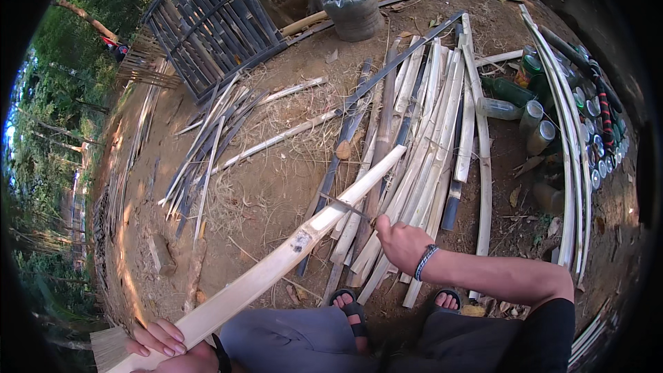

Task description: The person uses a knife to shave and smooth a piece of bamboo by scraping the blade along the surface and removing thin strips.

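Left hand (166, 344) clasps a bamboo strip (252, 280) bearing an unclear dark mark (300, 240); right hand (404, 244) grips a knife (353, 210).

Through my head view: one long bamboo strip (255, 280), pale, split, slanting from lower left to just past centre; broader at the near end, dark smudge beside a node. Thin dark knife (343, 204) laid crosswise over it, beyond the node, handle mostly hidden; I can't tell whether the edge bites
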